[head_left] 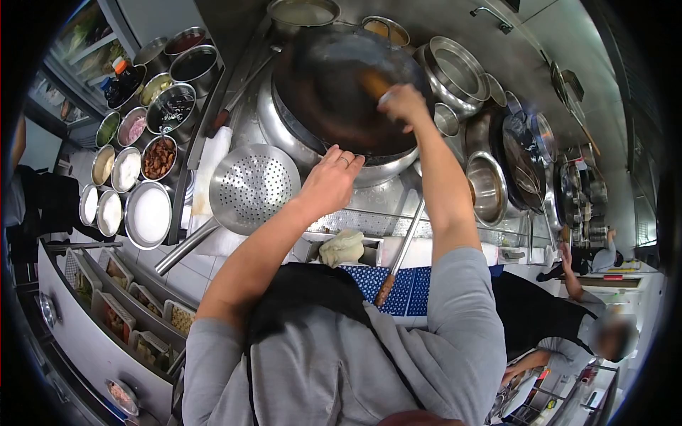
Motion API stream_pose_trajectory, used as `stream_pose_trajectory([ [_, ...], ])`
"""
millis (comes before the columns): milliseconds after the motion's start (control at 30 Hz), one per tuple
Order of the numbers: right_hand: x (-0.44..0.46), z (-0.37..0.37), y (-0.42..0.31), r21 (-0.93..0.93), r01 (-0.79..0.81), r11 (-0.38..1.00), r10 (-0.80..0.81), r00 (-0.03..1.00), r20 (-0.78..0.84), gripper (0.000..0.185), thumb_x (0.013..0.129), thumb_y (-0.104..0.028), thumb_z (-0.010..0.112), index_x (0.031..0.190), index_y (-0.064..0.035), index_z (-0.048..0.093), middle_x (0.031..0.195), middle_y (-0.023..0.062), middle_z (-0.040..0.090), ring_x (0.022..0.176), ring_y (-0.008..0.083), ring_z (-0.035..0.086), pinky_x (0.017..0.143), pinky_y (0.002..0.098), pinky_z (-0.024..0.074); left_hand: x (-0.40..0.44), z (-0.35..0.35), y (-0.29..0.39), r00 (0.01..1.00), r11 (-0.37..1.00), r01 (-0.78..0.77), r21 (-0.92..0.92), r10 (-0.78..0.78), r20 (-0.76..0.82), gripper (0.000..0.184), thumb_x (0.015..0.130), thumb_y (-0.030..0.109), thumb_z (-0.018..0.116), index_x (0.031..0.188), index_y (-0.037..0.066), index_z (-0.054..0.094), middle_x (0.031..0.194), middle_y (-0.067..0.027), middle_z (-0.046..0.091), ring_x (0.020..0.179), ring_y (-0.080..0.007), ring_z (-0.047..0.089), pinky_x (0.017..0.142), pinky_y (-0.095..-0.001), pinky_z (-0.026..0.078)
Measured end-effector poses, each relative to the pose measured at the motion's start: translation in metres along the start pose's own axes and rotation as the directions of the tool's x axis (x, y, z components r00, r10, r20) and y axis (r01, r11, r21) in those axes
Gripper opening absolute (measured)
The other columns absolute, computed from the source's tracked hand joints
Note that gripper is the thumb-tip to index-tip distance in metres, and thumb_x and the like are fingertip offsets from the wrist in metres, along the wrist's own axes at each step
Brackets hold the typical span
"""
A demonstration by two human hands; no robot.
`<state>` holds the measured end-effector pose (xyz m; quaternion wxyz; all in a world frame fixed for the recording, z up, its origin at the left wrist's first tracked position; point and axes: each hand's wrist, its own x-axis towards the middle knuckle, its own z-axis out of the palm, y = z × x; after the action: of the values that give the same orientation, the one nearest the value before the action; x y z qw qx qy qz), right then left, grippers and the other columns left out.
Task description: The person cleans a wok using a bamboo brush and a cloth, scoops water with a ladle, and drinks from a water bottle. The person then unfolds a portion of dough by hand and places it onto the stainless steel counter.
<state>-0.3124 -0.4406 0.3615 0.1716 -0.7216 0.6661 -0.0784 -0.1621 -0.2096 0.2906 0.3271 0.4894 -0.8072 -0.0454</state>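
A large dark wok (320, 92) sits tilted on a round steel ring (268, 121). My left hand (330, 179) is closed on its near rim, a ring on one finger. Over the wok's right side, my right hand (406, 106) grips a brown wok brush (373, 83), blurred by motion, its end against or just above the inner surface. A perforated strainer (254, 186) lies left of my left hand, its handle pointing toward me. Below the wok, a long-handled tool (401, 252) with a wooden grip leans on the counter edge, near a crumpled pale cloth (342, 248).
Seasoning pots, including one of white powder (149, 214), stand at left. Behind them is a wok ladle (245, 91). Steel bowls (486, 188) and strainers crowd the right. An ingredient drawer (117, 298) juts out lower left. Another person (547, 305) is at right.
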Motion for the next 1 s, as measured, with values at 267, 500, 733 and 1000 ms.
stream_pose_trajectory([
  [267, -0.049, -0.082, 0.043, -0.403, 0.384, 0.831, -0.242, 0.901, 0.359, 0.053, 0.071, -0.027, 0.08, 0.119, -0.0104, 0.069, 0.112, 0.0176, 0.07, 0.105, 0.0329, 0.067, 0.093, 0.0404, 0.0524, 0.001, -0.002, 0.004, 1.0, 1.0, 0.009, 0.029, -0.009, -0.015, 0.049, 0.075, 0.002, 0.059, 0.123, -0.006, 0.059, 0.111, -0.02, 0.061, 0.111, -0.0359, 0.056, 0.111, -0.0457, 0.036],
  [500, -0.033, -0.026, -0.016, 0.083, -0.102, 0.991, 0.09, 0.986, 0.139, 0.057, 0.071, -0.029, 0.08, 0.123, -0.0112, 0.065, 0.115, 0.0134, 0.069, 0.101, 0.03, 0.069, 0.069, 0.045, 0.0623, 0.002, -0.005, 0.009, 0.999, 0.998, 0.035, 0.049, -0.035, 0.004, 0.047, 0.077, 0.0, 0.057, 0.123, -0.006, 0.06, 0.111, -0.0203, 0.062, 0.111, -0.0374, 0.057, 0.109, -0.0465, 0.039],
  [733, -0.03, -0.014, 0.054, 0.014, 0.478, 0.878, -0.457, 0.83, 0.319, 0.064, 0.069, -0.032, 0.082, 0.127, -0.0132, 0.064, 0.11, 0.0199, 0.069, 0.094, 0.0315, 0.07, 0.083, 0.0427, 0.0567, -0.001, -0.004, 0.006, 1.0, 1.0, -0.009, 0.025, 0.009, -0.006, 0.048, 0.075, 0.001, 0.059, 0.122, -0.007, 0.06, 0.109, -0.0215, 0.062, 0.109, -0.0375, 0.057, 0.109, -0.0457, 0.039],
  [1000, -0.019, -0.025, 0.033, -0.071, -0.056, 0.996, 0.055, 0.998, -0.02, 0.066, 0.068, -0.03, 0.083, 0.129, -0.0184, 0.062, 0.115, 0.0172, 0.068, 0.099, 0.0352, 0.069, 0.061, 0.0476, 0.0602, 0.005, -0.001, 0.009, 0.999, 0.998, 0.034, 0.059, -0.035, 0.008, 0.045, 0.073, 0.004, 0.06, 0.117, -0.005, 0.061, 0.105, -0.0195, 0.062, 0.108, -0.0362, 0.056, 0.103, -0.0436, 0.043],
])
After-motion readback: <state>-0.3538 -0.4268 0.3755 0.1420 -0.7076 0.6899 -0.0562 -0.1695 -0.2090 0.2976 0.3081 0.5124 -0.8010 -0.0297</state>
